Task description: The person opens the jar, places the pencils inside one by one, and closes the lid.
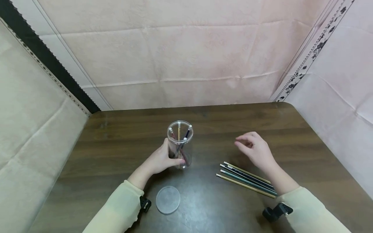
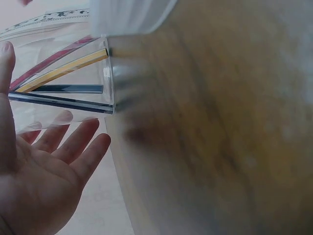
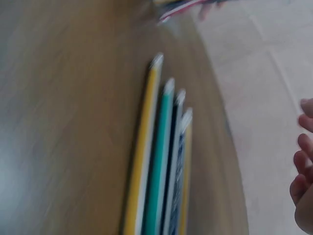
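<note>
My left hand (image 1: 158, 160) grips a clear jar (image 1: 188, 150) low on its side, thumb across the front. The jar stands upright on the table. Several pencils (image 1: 179, 129) lean inside it, white eraser ends up; in the left wrist view a yellow pencil (image 2: 68, 71), a red one and dark ones show through the wall. Off to the right, my right hand (image 1: 254, 149) is raised with fingers loosely bent and nothing in them. Below it lies a bundle of loose pencils, gold, black and teal (image 1: 248, 182), side by side. The right wrist view shows the teal pencil (image 3: 159, 161) close up.
A round, translucent disc (image 1: 168, 200), like a lid, lies flat in front of the jar. The brown wooden table (image 1: 125, 129) meets hanging pale cloth (image 1: 186, 55) at the back and both sides. Black wrist devices (image 1: 276, 212) sit at both sleeves.
</note>
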